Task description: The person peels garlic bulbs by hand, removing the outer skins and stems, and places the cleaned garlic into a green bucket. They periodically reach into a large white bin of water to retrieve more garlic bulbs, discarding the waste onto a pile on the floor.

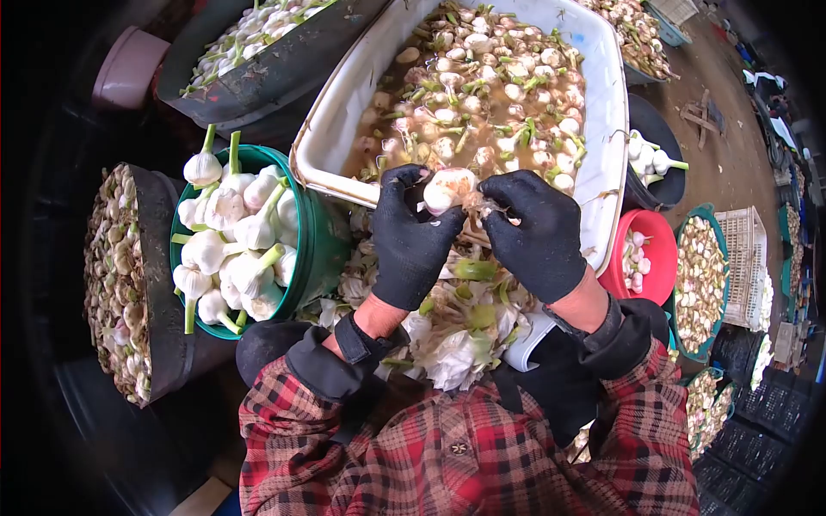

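Observation:
A garlic bulb (449,190), white with a pinkish tint, is held over the near rim of a white tub (331,182). My left hand (404,241), in a black glove with bare fingertips showing, is closed around the bulb's left side. On the right, my right hand (538,230), also black-gloved, pinches brownish skin or roots (475,205) at the bulb's other end. Brown water and many garlic bulbs fill the tub behind both hands. Below them, peeled garlic skins (456,348) and green scraps lie heaped over my lap.
A green bucket (307,249) of clean white garlic stands at left, beside a dark container (163,284) of unpeeled bulbs. At right are a red bowl (662,258) with small bulbs and a black basin (667,185). Farther right stand a teal basket (707,211) and a cream crate (744,249).

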`<state>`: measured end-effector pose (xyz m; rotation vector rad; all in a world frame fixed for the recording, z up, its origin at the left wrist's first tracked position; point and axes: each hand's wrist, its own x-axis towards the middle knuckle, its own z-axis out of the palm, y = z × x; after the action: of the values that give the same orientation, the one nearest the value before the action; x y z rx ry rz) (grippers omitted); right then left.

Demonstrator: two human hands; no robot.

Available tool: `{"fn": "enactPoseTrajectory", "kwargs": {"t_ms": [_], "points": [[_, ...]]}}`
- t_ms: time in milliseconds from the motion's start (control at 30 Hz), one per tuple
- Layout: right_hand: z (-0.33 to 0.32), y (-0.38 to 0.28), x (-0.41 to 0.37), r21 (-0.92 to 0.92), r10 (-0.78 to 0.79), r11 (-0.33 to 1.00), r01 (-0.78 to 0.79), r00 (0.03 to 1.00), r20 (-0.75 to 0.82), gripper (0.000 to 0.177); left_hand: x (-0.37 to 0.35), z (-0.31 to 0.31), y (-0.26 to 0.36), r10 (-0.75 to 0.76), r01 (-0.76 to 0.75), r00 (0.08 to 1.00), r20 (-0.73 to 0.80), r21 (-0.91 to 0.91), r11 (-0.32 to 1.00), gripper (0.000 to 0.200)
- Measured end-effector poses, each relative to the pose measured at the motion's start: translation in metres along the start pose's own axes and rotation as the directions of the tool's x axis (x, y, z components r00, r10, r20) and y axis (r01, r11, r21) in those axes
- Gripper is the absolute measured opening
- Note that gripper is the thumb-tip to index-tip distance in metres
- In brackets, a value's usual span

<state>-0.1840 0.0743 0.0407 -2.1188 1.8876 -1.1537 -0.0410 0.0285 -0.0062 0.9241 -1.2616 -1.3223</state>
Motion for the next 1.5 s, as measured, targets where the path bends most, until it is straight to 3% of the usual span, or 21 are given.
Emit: {"fn": "enactPoseTrajectory", "kwargs": {"t_ms": [67, 300, 400, 433, 467, 500, 567, 600, 633, 667, 733, 800, 833, 867, 900, 967, 1067, 1133, 1233, 1333, 1500], "points": [[0.001, 0.000, -0.001, -0.048, -0.053, 0.998, 0.052, 0.998, -0.025, 0.016, -0.002, -0.001, -0.004, 0.013, -0.014, 1.000, 0.019, 0.031, 0.999, 0.050], [0.005, 0.004, -0.002, -0.029, -0.010, 1.000, 0.009, 1.000, -0.023, 0.013, -0.004, -0.004, -0.008, 0.117, -0.130, 0.987, 0.109, 0.117, 0.985, 0.051], [-0.001, 0.009, 0.000, 0.088, 0.086, 0.992, -0.089, 0.996, 0.035, 0.013, 0.000, -0.012, 0.004, 0.018, -0.050, 0.970, 0.242, 0.126, 0.991, 0.049], [-0.004, 0.012, 0.000, 0.202, 0.208, 0.953, -0.226, 0.972, 0.106, 0.013, 0.002, -0.013, 0.006, 0.020, -0.051, 0.970, 0.243, 0.126, 0.991, 0.049], [-0.008, 0.016, 0.001, 0.302, 0.317, 0.882, -0.362, 0.929, 0.189, 0.013, 0.003, -0.014, 0.008, -0.031, 0.035, 0.959, 0.281, -0.011, 0.999, 0.049], [-0.013, 0.023, 0.001, 0.304, 0.319, 0.881, -0.363, 0.930, 0.186, 0.013, 0.005, -0.016, 0.008, -0.075, 0.128, 0.942, 0.326, -0.143, 0.981, 0.049], [-0.022, 0.041, 0.001, 0.529, 0.571, 0.582, -0.618, 0.773, 0.275, 0.018, 0.011, -0.026, 0.009, -0.093, 0.165, 0.929, 0.359, -0.174, 0.971, 0.048], [-0.018, 0.061, -0.005, 0.398, 0.521, 0.744, -0.537, 0.839, 0.157, 0.016, 0.014, -0.031, 0.011, -0.115, 0.223, 0.908, 0.402, -0.232, 0.947, 0.049], [-0.019, 0.073, -0.007, 0.143, 0.427, 0.890, -0.432, 0.902, 0.063, 0.011, 0.016, -0.032, 0.013, -0.133, 0.282, 0.885, 0.447, -0.286, 0.916, 0.051], [-0.020, 0.080, -0.011, 0.073, 0.392, 0.916, -0.395, 0.918, 0.052, 0.011, 0.015, -0.032, 0.014, -0.171, 0.394, 0.858, 0.485, -0.406, 0.825, 0.058], [-0.021, 0.080, -0.008, 0.003, 0.351, 0.936, -0.351, 0.935, 0.045, 0.013, 0.014, -0.033, 0.021, -0.212, 0.474, 0.830, 0.515, -0.454, 0.754, 0.056], [-0.023, 0.074, 0.000, 0.072, -0.075, 0.993, 0.091, 0.978, -0.194, 0.016, 0.011, -0.032, 0.021, -0.255, 0.553, 0.798, 0.546, -0.497, 0.669, 0.055], [-0.025, 0.067, -0.001, 0.073, -0.070, 0.994, 0.085, 0.979, -0.193, 0.016, 0.010, -0.031, 0.016, -0.252, 0.471, 0.821, 0.512, -0.358, 0.806, 0.056], [-0.029, 0.058, -0.003, 0.193, 0.028, 0.981, -0.012, 0.996, -0.082, 0.017, 0.010, -0.030, 0.013, -0.238, 0.371, 0.842, 0.483, -0.200, 0.907, 0.057], [-0.032, 0.049, -0.004, 0.298, 0.113, 0.947, -0.119, 0.993, 0.039, 0.018, 0.011, -0.029, 0.009, -0.239, 0.373, 0.839, 0.488, -0.198, 0.907, 0.057], [-0.030, 0.032, -0.002, 0.260, 0.044, 0.964, -0.054, 0.998, 0.045, 0.014, 0.011, -0.028, 0.004, -0.256, 0.549, 0.781, 0.570, -0.432, 0.715, 0.057], [-0.028, 0.015, 0.000, 0.242, 0.006, 0.970, -0.017, 0.999, 0.047, 0.014, 0.007, -0.026, 0.009, -0.319, 0.606, 0.742, 0.589, -0.387, 0.695, 0.058], [-0.026, 0.014, -0.002, 0.201, -0.012, 0.979, -0.019, 0.988, 0.155, 0.021, 0.006, -0.024, 0.012, -0.330, 0.578, 0.750, 0.573, -0.326, 0.748, 0.060], [-0.017, 0.022, -0.003, 0.219, -0.073, 0.974, 0.057, 0.995, 0.065, 0.021, 0.006, -0.024, 0.010, -0.344, 0.550, 0.755, 0.558, -0.253, 0.796, 0.061], [-0.014, 0.027, -0.009, 0.250, 0.007, 0.967, -0.039, 0.992, 0.130, 0.019, 0.004, -0.024, 0.007, -0.353, 0.559, 0.747, 0.563, -0.244, 0.793, 0.062], [-0.007, 0.026, -0.016, 0.166, -0.046, 0.986, 0.033, 0.996, 0.079, 0.014, 0.000, -0.022, 0.000, -0.361, 0.573, 0.723, 0.589, -0.221, 0.789, 0.063]]}}
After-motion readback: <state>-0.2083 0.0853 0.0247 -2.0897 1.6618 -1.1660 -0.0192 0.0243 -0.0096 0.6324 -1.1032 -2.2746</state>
